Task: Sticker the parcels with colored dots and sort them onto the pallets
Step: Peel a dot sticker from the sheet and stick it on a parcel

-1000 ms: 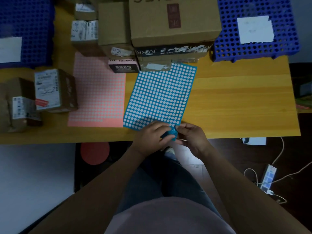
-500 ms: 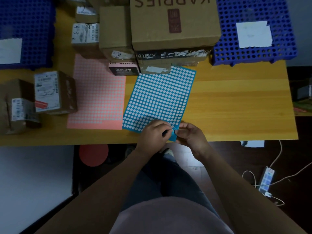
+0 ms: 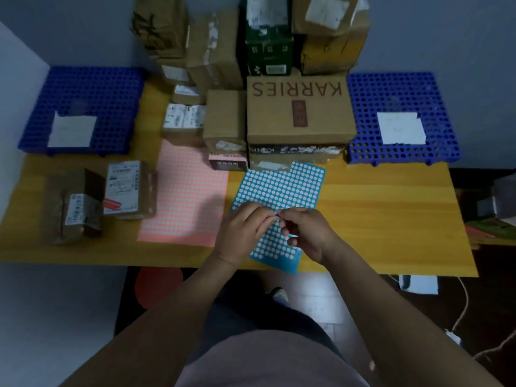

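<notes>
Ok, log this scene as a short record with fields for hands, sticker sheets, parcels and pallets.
Blue sticker sheet: flat on the table, near edge
Pink sticker sheet: flat, left of the blue one
Hands: left hand and right hand meet fingertips above the blue sticker sheet; anything pinched is too small to tell
Parcels: stack at back centre; two loose parcels at left
Pallets: left pallet and right pallet at the back corners, each bearing a white paper

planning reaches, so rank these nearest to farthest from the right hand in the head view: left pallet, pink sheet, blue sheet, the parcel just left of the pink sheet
From the right hand:
1. blue sheet, directly beneath it.
2. pink sheet, just left.
3. parcel, beyond the pink sheet's left edge.
4. left pallet, far back-left corner.
</notes>
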